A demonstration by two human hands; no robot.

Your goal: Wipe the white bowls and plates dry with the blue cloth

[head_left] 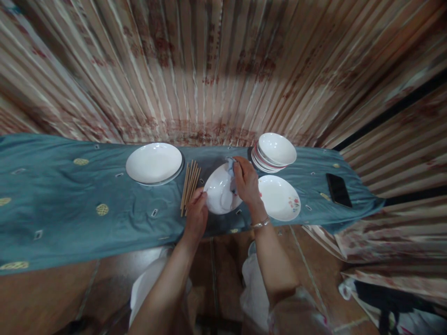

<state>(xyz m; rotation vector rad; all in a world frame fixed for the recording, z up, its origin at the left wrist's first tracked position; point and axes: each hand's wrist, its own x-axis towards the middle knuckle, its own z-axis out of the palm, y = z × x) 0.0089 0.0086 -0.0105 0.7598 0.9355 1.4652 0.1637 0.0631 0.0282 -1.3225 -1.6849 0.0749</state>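
A white plate (219,191) is tilted up above the cloth-covered table, its left edge gripped by my left hand (197,211). My right hand (246,180) is closed on a pale bluish cloth (231,166) at the plate's upper right rim. Part of the plate's right side is hidden behind that hand. Several wooden chopsticks (190,183) lie side by side just left of the plate, partly behind my left hand. To the right, a white plate with a small flower print (279,197) rests flat on the table, close to my right wrist.
Stacked white plates (153,163) stand at the left, and a stack of bowls (274,151) at the back right. A black phone (338,190) lies near the right end of the table's teal cloth (70,195). Patterned curtains (195,70) hang right behind the table.
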